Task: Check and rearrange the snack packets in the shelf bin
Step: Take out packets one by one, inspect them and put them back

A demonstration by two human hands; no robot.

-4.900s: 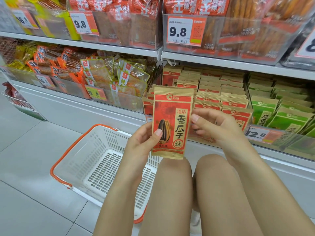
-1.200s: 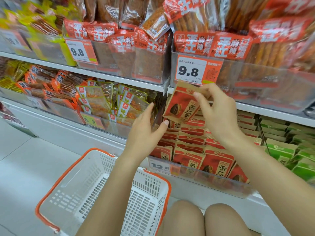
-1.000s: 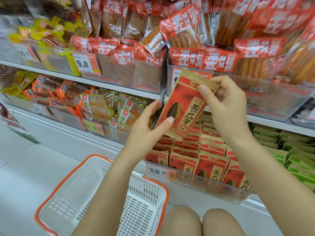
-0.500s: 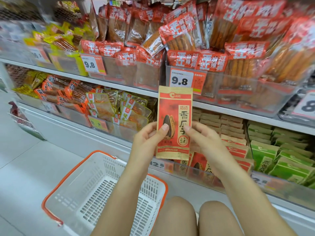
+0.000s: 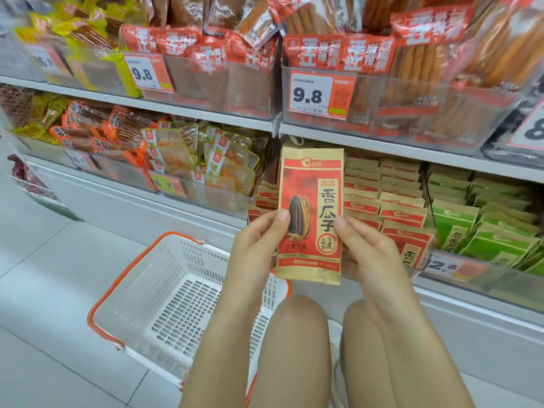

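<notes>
A red and tan sunflower seed packet (image 5: 311, 201) stands upright in front of me, its printed face toward the camera. My left hand (image 5: 259, 245) pinches its left edge with the thumb on the front. My right hand (image 5: 368, 248) pinches its right edge the same way. Behind the packet, the clear shelf bin (image 5: 477, 278) on the lower shelf holds several rows of the same red packets (image 5: 391, 201), standing on end.
Green packets (image 5: 482, 225) fill the bin's right part. A white basket with an orange rim (image 5: 153, 295) sits on the floor at my left knee. Other snack bins (image 5: 206, 166) line the shelves to the left and above. My knees are below the packet.
The packet came out of the bin tilted in my right hand, then turned upright between both hands. It now sits slightly lower and closer to me.
</notes>
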